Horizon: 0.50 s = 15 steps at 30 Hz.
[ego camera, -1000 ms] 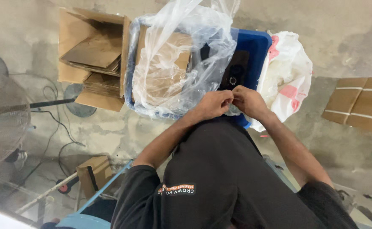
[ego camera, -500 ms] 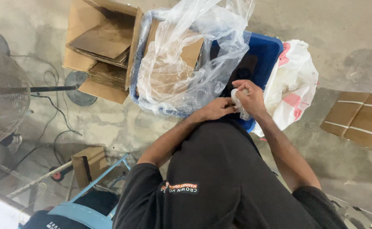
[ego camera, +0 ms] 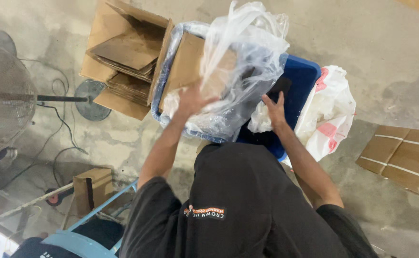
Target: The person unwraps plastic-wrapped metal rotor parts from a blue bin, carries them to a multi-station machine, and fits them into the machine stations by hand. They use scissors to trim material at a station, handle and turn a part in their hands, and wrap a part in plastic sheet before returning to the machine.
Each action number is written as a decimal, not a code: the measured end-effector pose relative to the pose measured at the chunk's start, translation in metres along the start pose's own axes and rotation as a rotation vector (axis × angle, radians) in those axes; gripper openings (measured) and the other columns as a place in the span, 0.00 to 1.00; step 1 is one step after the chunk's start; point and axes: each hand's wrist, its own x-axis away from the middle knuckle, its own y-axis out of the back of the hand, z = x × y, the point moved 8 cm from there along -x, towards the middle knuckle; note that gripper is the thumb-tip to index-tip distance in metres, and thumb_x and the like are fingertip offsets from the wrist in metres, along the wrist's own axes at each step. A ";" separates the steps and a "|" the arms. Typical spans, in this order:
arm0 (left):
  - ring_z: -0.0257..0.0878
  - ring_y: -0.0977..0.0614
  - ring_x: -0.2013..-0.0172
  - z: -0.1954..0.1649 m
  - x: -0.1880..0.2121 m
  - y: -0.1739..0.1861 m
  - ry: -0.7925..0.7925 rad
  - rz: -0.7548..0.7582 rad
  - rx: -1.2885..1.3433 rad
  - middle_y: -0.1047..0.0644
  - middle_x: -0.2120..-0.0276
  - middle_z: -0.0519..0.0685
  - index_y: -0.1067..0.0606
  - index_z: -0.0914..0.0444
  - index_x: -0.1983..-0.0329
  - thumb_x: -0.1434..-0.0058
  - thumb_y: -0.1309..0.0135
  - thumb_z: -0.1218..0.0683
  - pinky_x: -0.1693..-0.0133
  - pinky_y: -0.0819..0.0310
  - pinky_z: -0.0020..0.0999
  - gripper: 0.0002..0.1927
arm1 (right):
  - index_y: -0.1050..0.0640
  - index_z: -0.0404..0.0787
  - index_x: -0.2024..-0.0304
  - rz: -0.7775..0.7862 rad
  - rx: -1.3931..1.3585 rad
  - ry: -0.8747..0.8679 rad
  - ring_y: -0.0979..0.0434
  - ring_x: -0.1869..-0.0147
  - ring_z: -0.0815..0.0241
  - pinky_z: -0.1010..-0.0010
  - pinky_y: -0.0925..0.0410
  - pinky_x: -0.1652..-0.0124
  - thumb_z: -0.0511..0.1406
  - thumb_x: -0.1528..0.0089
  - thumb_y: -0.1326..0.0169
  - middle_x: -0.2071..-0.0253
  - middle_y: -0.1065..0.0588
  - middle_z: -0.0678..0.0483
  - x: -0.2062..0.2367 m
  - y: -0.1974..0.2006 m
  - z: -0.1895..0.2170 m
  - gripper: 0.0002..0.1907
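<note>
The left hand (ego camera: 190,101) is raised at the centre of the frame with fingers spread open, palm pressed against the clear plastic bag (ego camera: 240,71). It grips nothing. The bag is large, crumpled and see-through; it rises from the upper centre of the frame and drapes over a flat sheet of brown cardboard (ego camera: 185,64) that stands tilted inside it.

The right hand (ego camera: 275,109) is just right of centre, at the lower right edge of the bag. Its fingers are partly curled and rest on a small bunch of white plastic (ego camera: 261,122). Whether the fingers actually clamp this bunch cannot be told from this view.

Both the bag and the cardboard sit in a blue bin (ego camera: 301,81), whose rim shows right of the bag. A white plastic bag with red markings (ego camera: 329,112) lies against the right side of the bin.

At the upper left, an open cardboard box (ego camera: 123,52) holds stacked flat cardboard pieces. A standing fan (ego camera: 4,98) occupies the left edge, with its round base (ego camera: 91,98) on the concrete floor (ego camera: 386,48). A flattened carton (ego camera: 405,157) lies at the right edge. The person's black shirt (ego camera: 247,210) fills the lower centre.
</note>
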 end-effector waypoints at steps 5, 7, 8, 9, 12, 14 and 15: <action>0.54 0.27 0.40 -0.024 0.111 -0.101 -0.434 0.226 -0.099 0.25 0.39 0.55 0.29 0.59 0.38 0.50 0.36 0.34 0.37 0.45 0.57 0.42 | 0.48 0.45 0.27 0.258 -0.189 -0.158 0.26 0.43 0.53 0.60 0.28 0.50 0.40 0.37 0.42 0.38 0.31 0.44 0.008 -0.062 -0.032 0.41; 0.50 0.28 0.37 -0.015 0.123 -0.109 -0.427 0.192 -0.088 0.26 0.37 0.51 0.28 0.57 0.37 0.50 0.37 0.42 0.33 0.46 0.55 0.37 | 0.45 0.45 0.30 0.417 -0.112 -0.201 0.26 0.43 0.52 0.59 0.29 0.49 0.41 0.37 0.43 0.39 0.30 0.45 0.019 -0.082 -0.049 0.38; 0.49 0.28 0.36 -0.012 0.127 -0.111 -0.423 0.175 -0.081 0.26 0.36 0.49 0.28 0.56 0.36 0.49 0.37 0.46 0.32 0.46 0.54 0.35 | 0.44 0.45 0.31 0.500 -0.060 -0.213 0.25 0.43 0.52 0.59 0.29 0.49 0.41 0.37 0.43 0.40 0.30 0.45 0.025 -0.090 -0.056 0.36; 0.50 0.29 0.36 -0.011 0.129 -0.111 -0.419 0.132 -0.198 0.27 0.37 0.51 0.28 0.56 0.37 0.51 0.37 0.49 0.33 0.47 0.55 0.35 | 0.42 0.45 0.32 0.577 0.008 -0.206 0.25 0.43 0.52 0.58 0.29 0.48 0.41 0.37 0.43 0.40 0.29 0.45 0.030 -0.095 -0.060 0.35; 0.55 0.30 0.37 -0.007 0.125 -0.095 -0.346 -0.054 -0.419 0.29 0.38 0.55 0.27 0.56 0.41 0.57 0.37 0.54 0.37 0.49 0.61 0.36 | 0.37 0.46 0.35 0.768 0.276 -0.070 0.25 0.42 0.51 0.57 0.30 0.47 0.41 0.38 0.44 0.42 0.27 0.46 0.041 -0.095 -0.058 0.30; 0.60 0.29 0.38 -0.002 0.122 -0.072 -0.234 -0.224 -0.395 0.28 0.40 0.55 0.27 0.58 0.43 0.61 0.37 0.52 0.38 0.47 0.70 0.37 | 0.34 0.46 0.38 0.840 0.546 0.132 0.24 0.42 0.50 0.56 0.31 0.46 0.42 0.38 0.45 0.43 0.26 0.47 0.046 -0.090 -0.043 0.27; 0.57 0.28 0.41 0.000 0.121 -0.075 -0.264 -0.128 -0.376 0.27 0.43 0.53 0.26 0.57 0.43 0.57 0.39 0.55 0.40 0.42 0.65 0.33 | 0.33 0.46 0.39 0.845 0.704 0.251 0.24 0.42 0.50 0.55 0.31 0.45 0.42 0.38 0.45 0.43 0.26 0.47 0.048 -0.087 -0.034 0.25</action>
